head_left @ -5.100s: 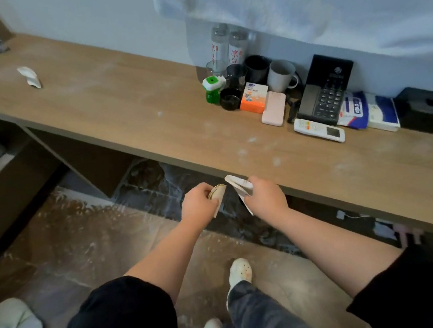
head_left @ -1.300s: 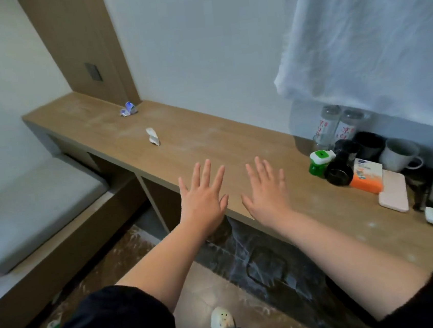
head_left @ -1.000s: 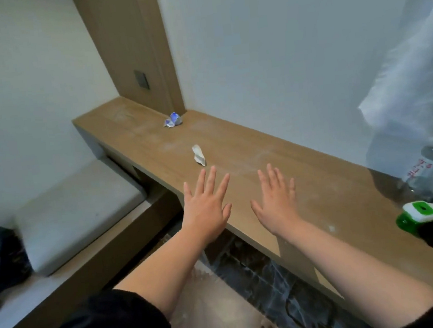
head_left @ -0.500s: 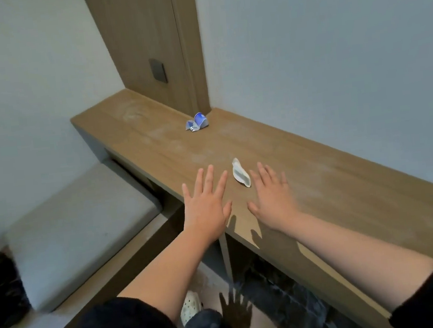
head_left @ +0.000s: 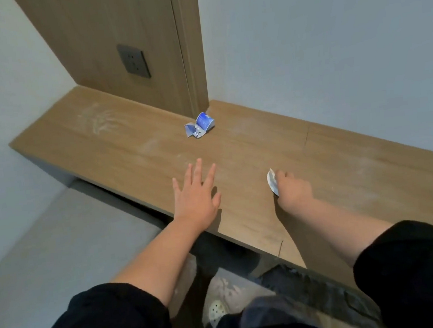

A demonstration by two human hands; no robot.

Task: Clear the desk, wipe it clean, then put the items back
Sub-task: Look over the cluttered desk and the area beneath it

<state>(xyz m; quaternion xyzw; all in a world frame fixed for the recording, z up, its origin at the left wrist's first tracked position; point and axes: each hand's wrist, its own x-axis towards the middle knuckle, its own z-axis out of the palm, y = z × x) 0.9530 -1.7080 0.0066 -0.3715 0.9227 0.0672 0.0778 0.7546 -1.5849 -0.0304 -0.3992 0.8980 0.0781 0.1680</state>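
The long wooden desk [head_left: 117,150] runs from the left corner to the right edge, dusted with white smears. My right hand [head_left: 293,189] rests on the desk with its fingers curled round a small white scrap of paper [head_left: 271,182]. My left hand [head_left: 196,196] hovers flat over the front edge of the desk, fingers spread and holding nothing. A crumpled blue and white wrapper [head_left: 199,125] lies farther back near the wood wall panel, apart from both hands.
A wood wall panel [head_left: 127,34] with a dark socket plate [head_left: 134,64] rises behind the desk's left end. A grey cushioned bench [head_left: 59,255] sits below on the left. The dark floor and my shoe [head_left: 217,312] show beneath the desk edge.
The view has swung left along the desk, away from the phone, cups and bottles. My right hand, open and flat half a second ago, has closed on the white scrap. My left hand stays spread.
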